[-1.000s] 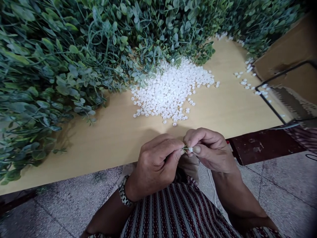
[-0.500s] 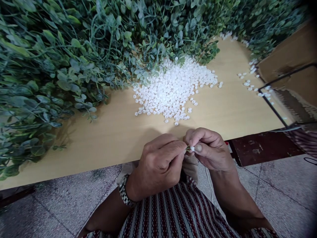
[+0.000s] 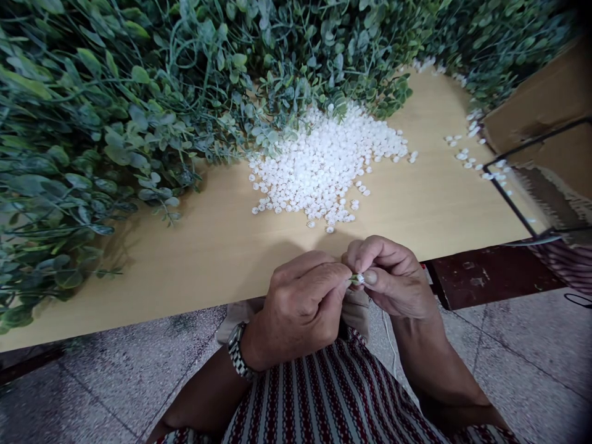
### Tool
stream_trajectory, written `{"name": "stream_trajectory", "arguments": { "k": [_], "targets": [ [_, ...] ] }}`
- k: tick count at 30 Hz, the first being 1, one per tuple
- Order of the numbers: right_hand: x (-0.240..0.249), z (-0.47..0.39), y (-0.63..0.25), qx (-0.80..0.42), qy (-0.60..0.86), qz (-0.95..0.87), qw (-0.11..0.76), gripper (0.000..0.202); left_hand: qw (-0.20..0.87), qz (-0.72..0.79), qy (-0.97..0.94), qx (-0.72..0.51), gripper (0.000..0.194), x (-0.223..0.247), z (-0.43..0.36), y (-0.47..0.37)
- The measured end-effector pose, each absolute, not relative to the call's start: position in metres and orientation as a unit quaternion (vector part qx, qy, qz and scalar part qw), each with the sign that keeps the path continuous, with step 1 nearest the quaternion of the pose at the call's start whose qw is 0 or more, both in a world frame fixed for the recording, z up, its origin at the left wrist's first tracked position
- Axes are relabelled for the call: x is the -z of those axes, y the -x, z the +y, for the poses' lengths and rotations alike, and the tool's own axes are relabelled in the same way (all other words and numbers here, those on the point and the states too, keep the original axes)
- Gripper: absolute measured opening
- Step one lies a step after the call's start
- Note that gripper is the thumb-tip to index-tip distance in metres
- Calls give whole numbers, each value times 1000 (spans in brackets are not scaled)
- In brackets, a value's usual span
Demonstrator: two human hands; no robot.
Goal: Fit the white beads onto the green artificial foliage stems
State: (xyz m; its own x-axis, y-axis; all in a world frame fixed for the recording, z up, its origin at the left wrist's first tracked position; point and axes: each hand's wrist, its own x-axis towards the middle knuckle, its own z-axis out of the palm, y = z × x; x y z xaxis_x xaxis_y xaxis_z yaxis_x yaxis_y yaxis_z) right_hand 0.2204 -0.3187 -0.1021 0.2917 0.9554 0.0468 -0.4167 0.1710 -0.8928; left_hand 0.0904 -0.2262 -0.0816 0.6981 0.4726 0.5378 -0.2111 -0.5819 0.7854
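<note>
My left hand point(image 3: 303, 308), with a metal watch on its wrist, pinches a thin green stem point(image 3: 353, 279) between thumb and forefinger. My right hand point(image 3: 395, 277) holds a small white bead-like piece point(image 3: 360, 279) between its thumb and fingers. Stem and white piece meet between the fingertips, over the table's front edge. Just beyond my hands, a heap of small white pieces point(image 3: 319, 166) lies on the light wooden table point(image 3: 208, 246).
Green artificial foliage point(image 3: 161, 80) covers the back and left of the table. At the right are a torn cardboard box point(image 3: 546, 105), a black metal frame point(image 3: 514, 206) and scattered white pieces point(image 3: 468, 163). A dark red surface point(image 3: 494, 277) sits below the table's right edge.
My left hand has shifted slightly right, closer to the white piece. The stem and the white piece are nearer together, and the rest looks the same.
</note>
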Motion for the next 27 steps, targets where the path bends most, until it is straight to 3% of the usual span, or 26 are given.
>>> {"name": "stream_trajectory", "arguments": {
  "k": [11,20,24,27],
  "targets": [
    [104,-320,-225,-498,395,-365,680,6,442,79,-803,-392,15,81,-229,-90],
    [96,-320,-223,-450,478,-411,633,6,428,88,-816,-379,16,83,-226,-88],
    [85,-331,-227,-354,531,-453,623,13,470,17,-843,-259,13,74,-222,-71],
    [85,-335,-238,-241,575,-439,647,12,407,-71,-905,-98,16,86,-229,-64]
  ]
}}
